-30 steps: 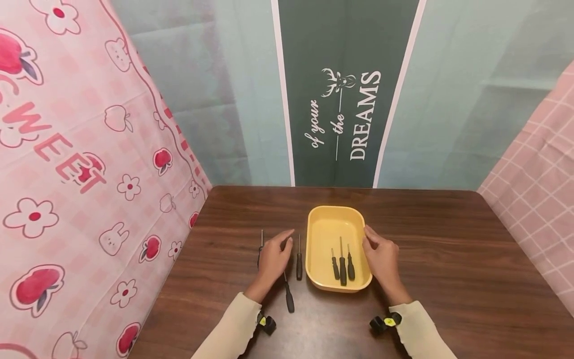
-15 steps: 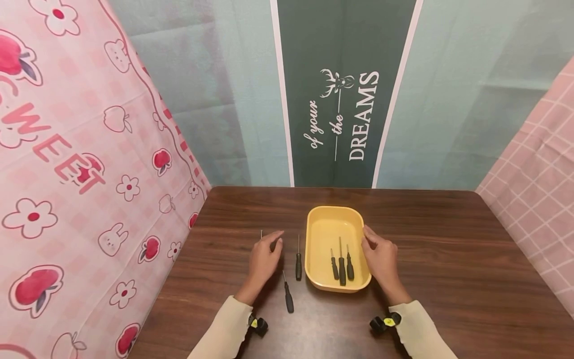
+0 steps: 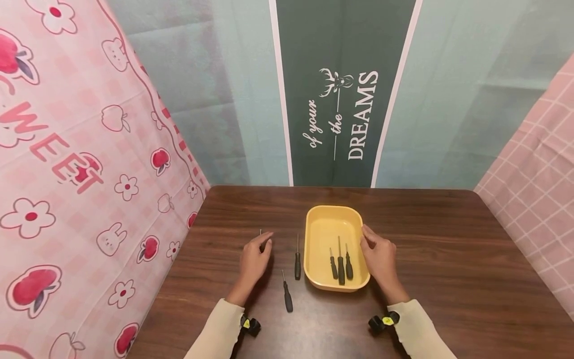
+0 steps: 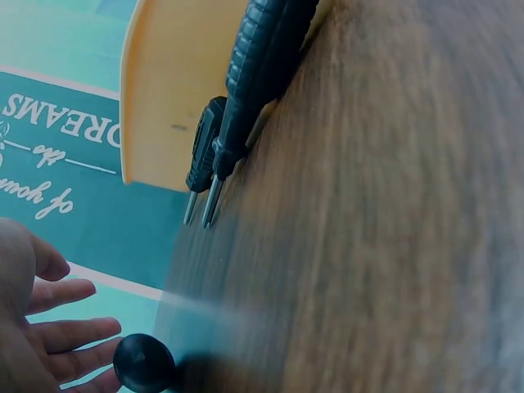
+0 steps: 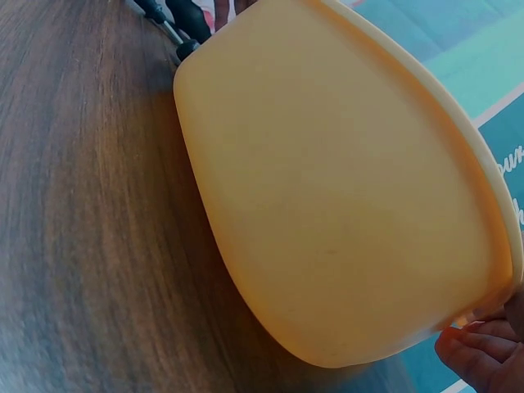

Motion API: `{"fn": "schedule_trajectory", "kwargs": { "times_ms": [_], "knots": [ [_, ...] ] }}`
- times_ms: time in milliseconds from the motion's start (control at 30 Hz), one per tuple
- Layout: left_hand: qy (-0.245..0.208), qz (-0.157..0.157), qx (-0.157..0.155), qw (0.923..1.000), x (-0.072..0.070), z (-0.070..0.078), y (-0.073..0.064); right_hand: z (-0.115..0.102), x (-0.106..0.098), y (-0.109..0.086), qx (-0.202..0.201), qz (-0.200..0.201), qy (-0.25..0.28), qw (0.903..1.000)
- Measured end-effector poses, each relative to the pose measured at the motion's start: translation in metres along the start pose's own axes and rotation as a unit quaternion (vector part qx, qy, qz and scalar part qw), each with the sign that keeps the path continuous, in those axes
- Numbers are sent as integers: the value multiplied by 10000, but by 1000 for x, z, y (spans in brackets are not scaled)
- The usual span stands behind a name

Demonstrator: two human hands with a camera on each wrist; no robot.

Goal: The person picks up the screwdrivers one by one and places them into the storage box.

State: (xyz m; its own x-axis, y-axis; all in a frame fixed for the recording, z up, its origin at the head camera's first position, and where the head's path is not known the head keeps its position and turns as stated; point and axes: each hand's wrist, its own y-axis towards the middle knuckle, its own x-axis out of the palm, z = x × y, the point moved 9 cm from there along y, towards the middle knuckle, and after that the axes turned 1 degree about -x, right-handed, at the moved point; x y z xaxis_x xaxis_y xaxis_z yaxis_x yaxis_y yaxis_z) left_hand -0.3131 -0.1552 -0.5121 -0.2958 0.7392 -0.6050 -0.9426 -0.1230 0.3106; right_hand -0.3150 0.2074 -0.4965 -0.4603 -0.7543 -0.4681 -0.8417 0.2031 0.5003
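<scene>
A yellow tray stands on the table with several black-handled screwdrivers lying in it. At its right rim my right hand holds the edge; the right wrist view shows fingertips against the tray's wall. My left hand hovers over another screwdriver, of which only the tip shows. Its fingers are loosely bent and apart in the left wrist view, beside a round black end; contact is unclear. Between hand and tray lie a screwdriver and a nearer, tilted screwdriver.
The brown wooden table reaches back to a green and teal cloth. A pink printed cloth hangs at the left, and a pink checked cloth at the right.
My left hand has moved left, away from the two screwdrivers beside the tray, uncovering the nearer one's shaft. My right hand stays at the tray's rim.
</scene>
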Motion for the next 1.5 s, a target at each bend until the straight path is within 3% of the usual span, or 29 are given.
{"fn": "schedule_trajectory", "kwargs": {
  "times_ms": [1000,1500],
  "knots": [
    [100,125,-28,9999,-23,-13,-8,1,-1,2,-18,9,95,10000],
    [641,186,-466,9967,-32,-22,-14,0,0,2,-53,-47,-65,10000]
  ]
}}
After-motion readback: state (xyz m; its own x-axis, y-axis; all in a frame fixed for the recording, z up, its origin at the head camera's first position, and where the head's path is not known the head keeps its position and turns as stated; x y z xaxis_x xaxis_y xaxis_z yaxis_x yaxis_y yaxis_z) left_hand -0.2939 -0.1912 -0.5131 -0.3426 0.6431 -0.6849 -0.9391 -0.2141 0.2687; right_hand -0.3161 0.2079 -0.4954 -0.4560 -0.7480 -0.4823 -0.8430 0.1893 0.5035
